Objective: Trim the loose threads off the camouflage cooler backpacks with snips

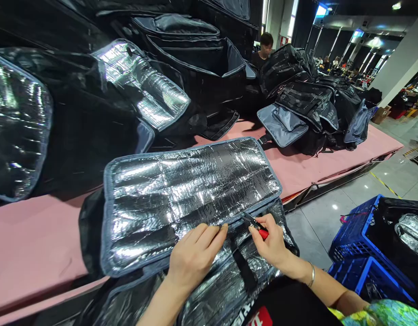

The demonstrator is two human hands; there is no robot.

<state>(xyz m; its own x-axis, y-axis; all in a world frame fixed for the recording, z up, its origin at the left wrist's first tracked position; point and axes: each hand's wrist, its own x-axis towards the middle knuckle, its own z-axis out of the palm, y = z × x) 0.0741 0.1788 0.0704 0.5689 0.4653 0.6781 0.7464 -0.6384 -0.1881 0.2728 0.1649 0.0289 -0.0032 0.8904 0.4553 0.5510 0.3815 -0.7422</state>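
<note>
A black insulated bag lies in front of me, its silver-foil lid (192, 190) turned up and edged with grey binding. My left hand (195, 253) is closed on the bag's bound edge at the near side of the lid, thumb and fingers pinched together. In my right hand (272, 240) is a small pair of thread snips (252, 221) with dark blades and a red part at the grip. Its blades point up and left, by the lid's near right edge. Below the hands, a black strap (244, 267) crosses the foil-lined part of the bag.
A pink-topped table (331, 172) runs under the bags. Several black bags with foil or grey linings are heaped at the back left, and another pile (304, 104) stands at the right. Blue crates (354, 231) hold more bags on the floor. A person (261, 52) is behind the pile.
</note>
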